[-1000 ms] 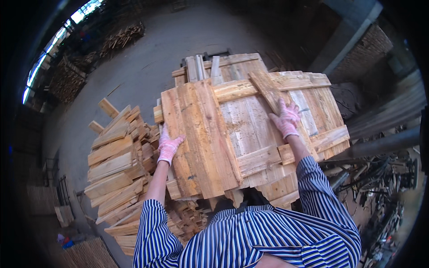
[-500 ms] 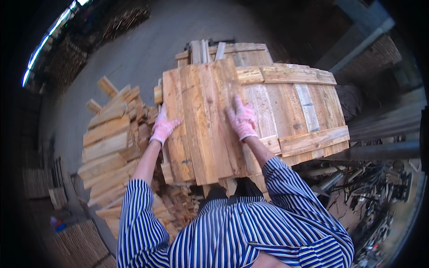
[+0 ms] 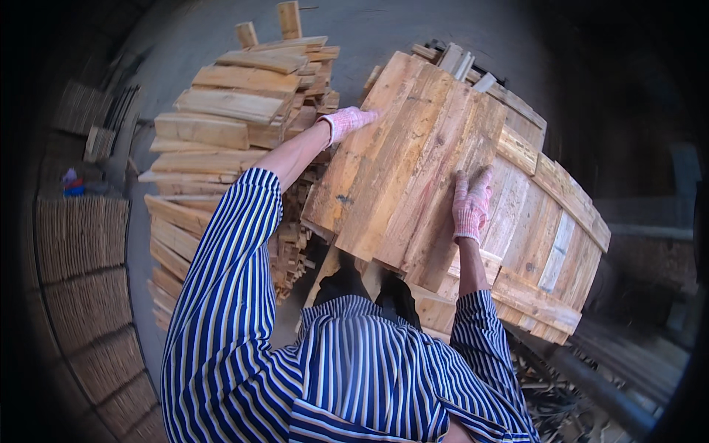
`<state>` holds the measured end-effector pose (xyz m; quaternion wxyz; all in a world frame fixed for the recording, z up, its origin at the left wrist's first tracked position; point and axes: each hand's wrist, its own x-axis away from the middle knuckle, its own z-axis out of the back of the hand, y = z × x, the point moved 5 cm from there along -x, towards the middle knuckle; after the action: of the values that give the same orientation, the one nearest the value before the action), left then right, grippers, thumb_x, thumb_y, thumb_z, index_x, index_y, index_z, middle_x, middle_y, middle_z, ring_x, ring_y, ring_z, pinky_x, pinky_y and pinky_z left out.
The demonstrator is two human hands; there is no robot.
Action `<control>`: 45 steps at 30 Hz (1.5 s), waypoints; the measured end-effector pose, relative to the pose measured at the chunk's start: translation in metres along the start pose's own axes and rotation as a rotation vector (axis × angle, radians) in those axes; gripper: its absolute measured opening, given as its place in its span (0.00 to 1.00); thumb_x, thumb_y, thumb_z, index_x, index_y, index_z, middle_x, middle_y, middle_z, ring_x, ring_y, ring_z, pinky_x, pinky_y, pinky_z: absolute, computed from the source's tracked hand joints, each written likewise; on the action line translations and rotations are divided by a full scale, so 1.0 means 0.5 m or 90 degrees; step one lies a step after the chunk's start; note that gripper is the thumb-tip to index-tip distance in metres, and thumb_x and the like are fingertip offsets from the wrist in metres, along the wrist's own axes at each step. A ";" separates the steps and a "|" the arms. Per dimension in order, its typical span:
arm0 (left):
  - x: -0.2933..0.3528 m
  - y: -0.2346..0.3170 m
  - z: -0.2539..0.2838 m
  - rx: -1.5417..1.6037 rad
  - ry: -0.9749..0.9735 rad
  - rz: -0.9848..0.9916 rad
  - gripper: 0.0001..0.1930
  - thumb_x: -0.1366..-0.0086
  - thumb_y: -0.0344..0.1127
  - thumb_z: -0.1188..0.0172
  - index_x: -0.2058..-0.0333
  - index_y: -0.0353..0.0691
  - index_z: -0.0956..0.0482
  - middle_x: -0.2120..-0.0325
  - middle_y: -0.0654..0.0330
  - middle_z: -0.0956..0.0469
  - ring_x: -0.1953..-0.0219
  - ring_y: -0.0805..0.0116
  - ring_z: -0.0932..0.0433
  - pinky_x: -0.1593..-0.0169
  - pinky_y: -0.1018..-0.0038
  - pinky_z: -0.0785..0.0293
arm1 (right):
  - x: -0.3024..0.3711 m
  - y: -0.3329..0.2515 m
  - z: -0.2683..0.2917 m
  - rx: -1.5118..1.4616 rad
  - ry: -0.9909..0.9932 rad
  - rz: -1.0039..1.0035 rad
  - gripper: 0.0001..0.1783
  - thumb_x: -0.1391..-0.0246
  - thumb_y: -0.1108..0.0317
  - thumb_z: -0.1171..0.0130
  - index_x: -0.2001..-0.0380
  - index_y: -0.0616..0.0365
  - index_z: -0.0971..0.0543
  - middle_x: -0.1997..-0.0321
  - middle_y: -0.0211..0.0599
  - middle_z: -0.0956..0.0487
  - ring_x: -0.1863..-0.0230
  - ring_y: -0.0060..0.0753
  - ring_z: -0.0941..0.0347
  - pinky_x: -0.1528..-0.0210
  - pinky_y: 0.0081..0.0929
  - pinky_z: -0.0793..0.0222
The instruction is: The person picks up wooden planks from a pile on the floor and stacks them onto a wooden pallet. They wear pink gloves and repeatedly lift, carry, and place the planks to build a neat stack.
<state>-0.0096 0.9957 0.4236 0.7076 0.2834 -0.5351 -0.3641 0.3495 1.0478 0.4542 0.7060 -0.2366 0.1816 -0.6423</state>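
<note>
Wooden boards [image 3: 406,162] lie side by side in front of me, resting partly over a plank panel [image 3: 521,221] with cross battens [image 3: 537,299]. My left hand [image 3: 350,123], in a pink and white glove, rests against the boards' left edge with fingers stretched onto the surface. Farther right, my gloved right hand [image 3: 471,205] lies flat near the boards' right side, its fingers extended and pointing away from me. Neither hand is wrapped round a board. The undersides of the boards are hidden.
A tall pile of loose wood pieces [image 3: 214,125] stands close on the left. Beyond it are stacked bundles of thin slats [image 3: 85,236]. More short wood strips [image 3: 454,60] lie behind the panel. A pipe-like bar [image 3: 602,391] runs at lower right, above scattered debris.
My view has turned leftward, so the boards appear rotated and farther right. Both hands stay on the boards; the left now reaches farther up their left edge.
</note>
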 end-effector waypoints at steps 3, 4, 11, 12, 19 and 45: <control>-0.004 -0.002 0.006 -0.020 0.058 0.003 0.55 0.37 0.67 0.37 0.31 0.22 0.46 0.31 0.36 0.39 0.29 0.50 0.38 0.29 0.63 0.41 | 0.005 0.000 -0.016 -0.029 -0.010 -0.026 0.50 0.36 0.40 0.44 0.23 0.54 0.50 0.33 0.68 0.34 0.32 0.67 0.35 0.32 0.49 0.38; -0.001 0.003 0.011 -0.043 0.108 -0.006 0.51 0.37 0.64 0.36 0.33 0.22 0.40 0.33 0.36 0.35 0.30 0.49 0.36 0.30 0.62 0.40 | 0.006 0.001 -0.017 -0.028 -0.012 -0.033 0.50 0.37 0.39 0.44 0.23 0.54 0.51 0.33 0.67 0.34 0.32 0.67 0.35 0.31 0.49 0.38; 0.062 -0.016 -0.006 -0.172 0.359 0.111 0.48 0.41 0.74 0.41 0.40 0.31 0.26 0.45 0.40 0.22 0.42 0.47 0.21 0.40 0.58 0.26 | 0.012 -0.007 -0.006 -0.080 -0.018 0.025 0.51 0.37 0.39 0.44 0.27 0.69 0.45 0.25 0.64 0.40 0.24 0.59 0.45 0.24 0.43 0.50; 0.072 -0.015 -0.008 -0.187 0.372 0.107 0.48 0.40 0.75 0.44 0.41 0.33 0.24 0.41 0.42 0.24 0.37 0.48 0.25 0.37 0.58 0.29 | 0.015 -0.006 -0.005 -0.067 -0.011 0.038 0.50 0.37 0.44 0.41 0.25 0.67 0.47 0.26 0.65 0.38 0.27 0.59 0.40 0.27 0.43 0.43; 0.176 -0.008 -0.035 -0.103 0.566 -0.025 0.37 0.39 0.62 0.36 0.44 0.35 0.26 0.41 0.41 0.26 0.38 0.43 0.28 0.37 0.53 0.30 | 0.005 0.004 -0.013 -0.007 -0.008 0.092 0.53 0.38 0.36 0.43 0.27 0.68 0.44 0.26 0.65 0.39 0.28 0.62 0.39 0.28 0.45 0.41; 0.888 -0.541 -0.203 0.735 0.697 -0.040 0.41 0.38 0.44 0.30 0.34 0.33 0.40 0.46 0.44 0.24 0.47 0.58 0.21 0.46 0.68 0.19 | 0.792 -0.526 -0.462 -0.219 -1.209 0.128 0.61 0.43 0.29 0.40 0.25 0.66 0.47 0.30 0.56 0.31 0.32 0.47 0.31 0.34 0.33 0.32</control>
<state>0.1028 0.4783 0.4272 0.6010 0.7587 -0.2072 0.1420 0.0472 0.6147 0.4324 0.5659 -0.7400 -0.3532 -0.0855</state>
